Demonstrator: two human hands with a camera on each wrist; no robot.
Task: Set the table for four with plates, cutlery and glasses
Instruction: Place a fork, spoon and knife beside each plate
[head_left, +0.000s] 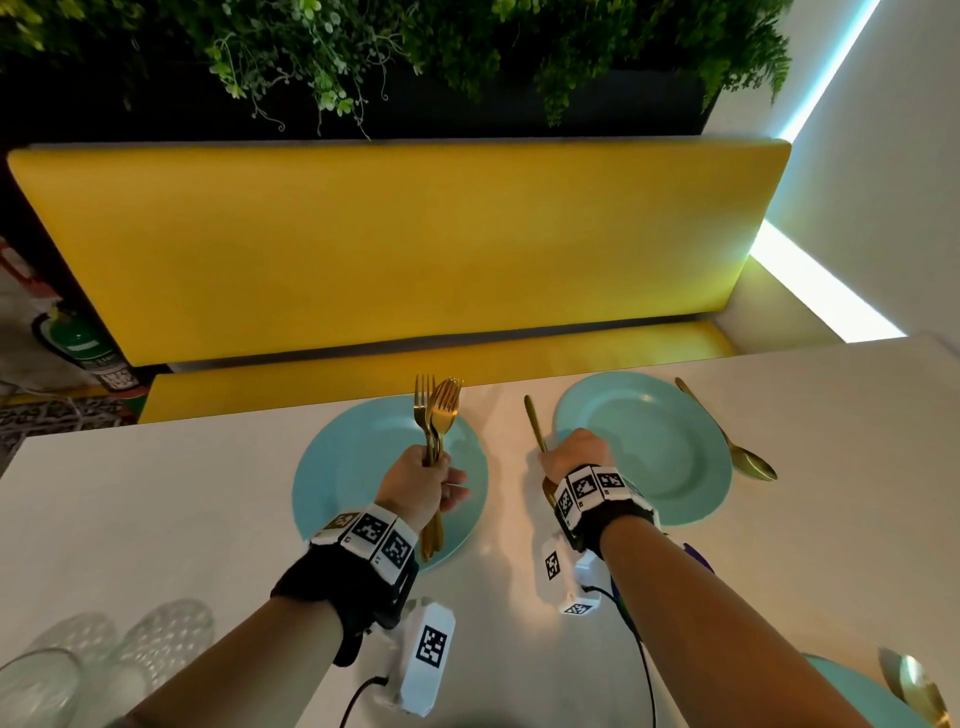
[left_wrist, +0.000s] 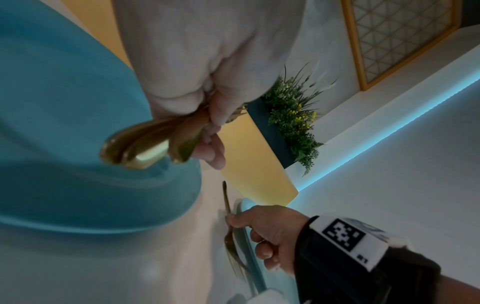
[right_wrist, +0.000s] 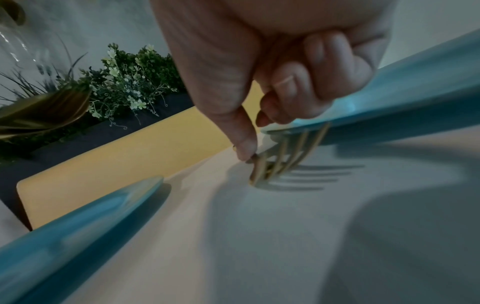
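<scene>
Two teal plates stand along the white table's (head_left: 156, 493) far edge: a left plate (head_left: 337, 467) and a right plate (head_left: 654, 441). My left hand (head_left: 426, 478) grips a bunch of gold forks (head_left: 436, 410) upright above the left plate, and their handle ends (left_wrist: 145, 144) stick out below the fist. My right hand (head_left: 571, 457) pinches a single gold fork (head_left: 532, 421) between thumb and fingers, just left of the right plate. That fork's tines (right_wrist: 285, 156) point toward me and touch the table beside the plate's rim. A gold spoon (head_left: 748, 457) lies to the right of the right plate.
Several clear glasses (head_left: 104, 649) stand at the near left corner. A third teal plate (head_left: 852, 691) with a gold spoon (head_left: 914, 686) beside it shows at the near right. A yellow bench (head_left: 395, 234) runs behind the table, with plants above it.
</scene>
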